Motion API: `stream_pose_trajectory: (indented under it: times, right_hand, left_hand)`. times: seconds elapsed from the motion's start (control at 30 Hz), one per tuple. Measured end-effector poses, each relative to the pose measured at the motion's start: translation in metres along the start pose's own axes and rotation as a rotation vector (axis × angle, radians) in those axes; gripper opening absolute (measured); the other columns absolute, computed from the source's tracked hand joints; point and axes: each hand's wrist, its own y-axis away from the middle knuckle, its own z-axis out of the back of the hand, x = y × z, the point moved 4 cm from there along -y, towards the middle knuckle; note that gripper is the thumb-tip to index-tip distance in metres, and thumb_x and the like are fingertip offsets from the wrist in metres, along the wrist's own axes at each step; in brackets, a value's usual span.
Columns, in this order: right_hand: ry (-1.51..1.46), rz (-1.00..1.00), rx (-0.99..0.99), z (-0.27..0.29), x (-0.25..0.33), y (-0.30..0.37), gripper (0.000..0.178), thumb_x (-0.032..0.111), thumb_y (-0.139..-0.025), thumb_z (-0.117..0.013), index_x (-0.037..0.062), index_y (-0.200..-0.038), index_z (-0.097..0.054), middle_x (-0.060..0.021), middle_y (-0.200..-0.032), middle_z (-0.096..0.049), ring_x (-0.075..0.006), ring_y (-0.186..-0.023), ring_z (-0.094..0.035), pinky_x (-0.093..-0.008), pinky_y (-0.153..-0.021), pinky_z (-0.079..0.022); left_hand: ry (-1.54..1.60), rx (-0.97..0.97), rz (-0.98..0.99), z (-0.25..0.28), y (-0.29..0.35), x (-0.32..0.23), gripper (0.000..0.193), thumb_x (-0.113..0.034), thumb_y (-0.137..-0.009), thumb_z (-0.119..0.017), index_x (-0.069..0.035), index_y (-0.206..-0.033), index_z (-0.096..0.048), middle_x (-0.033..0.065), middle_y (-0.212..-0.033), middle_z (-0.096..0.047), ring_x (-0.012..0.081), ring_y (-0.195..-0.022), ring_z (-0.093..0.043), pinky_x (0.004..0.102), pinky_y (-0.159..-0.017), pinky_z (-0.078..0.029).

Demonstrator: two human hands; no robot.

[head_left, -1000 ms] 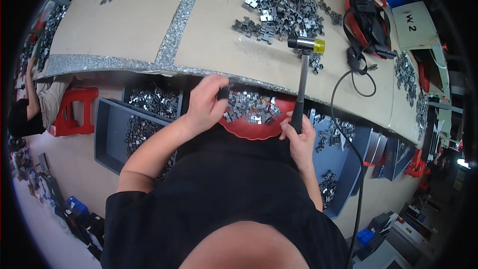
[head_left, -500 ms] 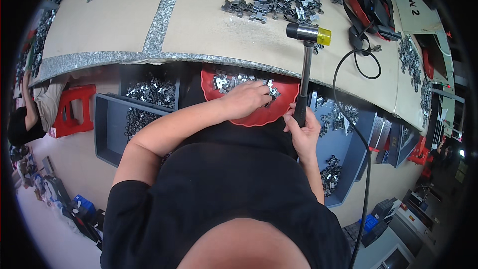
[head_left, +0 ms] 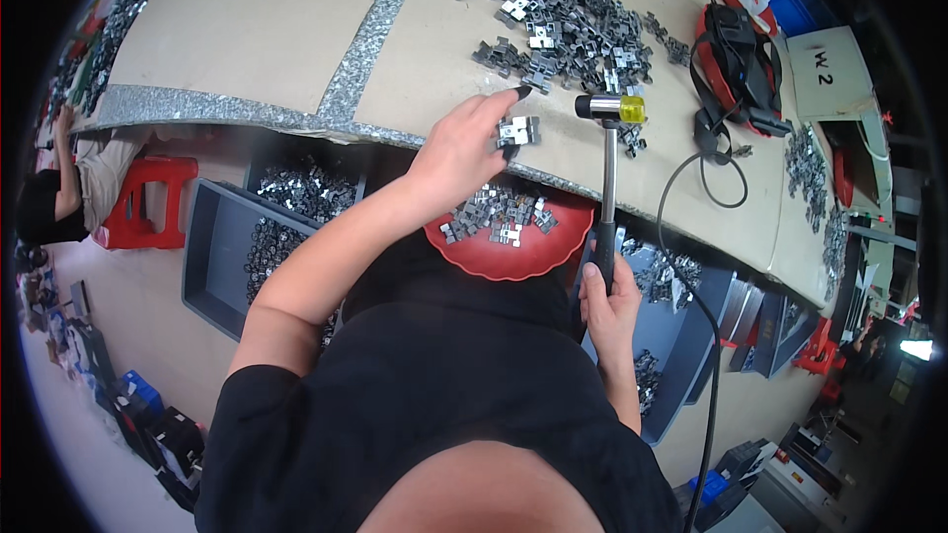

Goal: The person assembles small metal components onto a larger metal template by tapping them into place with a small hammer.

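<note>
Head view, left hand (head_left: 464,143): fingers clamped on one metal clip (head_left: 519,131), over the front edge of the tabletop (head_left: 247,59);
Right hand (head_left: 609,304): fingers wrapped round a mallet (head_left: 609,173), head uppermost;
Red bowl (head_left: 509,265): scalloped; below the edge; holds loose clips (head_left: 494,214);
Heap (head_left: 583,35): metal pieces on the tabletop

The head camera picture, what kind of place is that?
Probably a workshop or factory: lots of little metal pieces lie heaped on a long table, big grey bins hold more small parts, and the person's right hand holds a mallet.
</note>
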Motion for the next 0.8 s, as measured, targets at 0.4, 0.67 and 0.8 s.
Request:
stream_pose_trajectory:
  times: [0.4, 0.67, 0.8]
  right_hand:
    - [0.604, 0.16, 0.052, -0.005, 0.023, 0.01, 0.044, 0.013, -0.089, -0.05, 0.005, -0.13, -0.038, -0.02, -0.091, -0.062, -0.0328, -0.078, -0.064, -0.0359, -0.067, -0.049]
    - [0.588, 0.073, 0.068, -0.007, 0.027, 0.009, 0.043, 0.014, -0.089, -0.049, 0.005, -0.13, -0.039, -0.0235, -0.094, -0.061, -0.0367, -0.081, -0.062, -0.0376, -0.068, -0.048]
    - [0.565, 0.232, 0.013, -0.002, 0.044, 0.013, 0.044, 0.008, -0.087, -0.05, -0.0018, -0.129, -0.039, -0.0219, -0.089, -0.062, -0.0303, -0.071, -0.064, -0.0332, -0.065, -0.049]
  left_hand:
    - [-0.001, 0.084, 0.01, -0.012, -0.023, -0.001, 0.064, 0.005, -0.061, -0.064, -0.003, -0.121, -0.043, 0.0121, -0.097, -0.057, 0.0256, -0.083, -0.056, 0.0354, -0.077, -0.047]
    - [0.099, 0.052, -0.006, -0.012, -0.016, 0.009, 0.067, 0.006, -0.058, -0.066, -0.002, -0.121, -0.042, 0.0105, -0.099, -0.059, 0.0211, -0.08, -0.055, 0.0303, -0.073, -0.047]
    - [0.104, 0.048, 0.006, -0.011, -0.015, 0.009, 0.07, 0.006, -0.057, -0.067, -0.001, -0.121, -0.041, 0.0104, -0.098, -0.058, 0.0208, -0.078, -0.054, 0.0304, -0.072, -0.047]
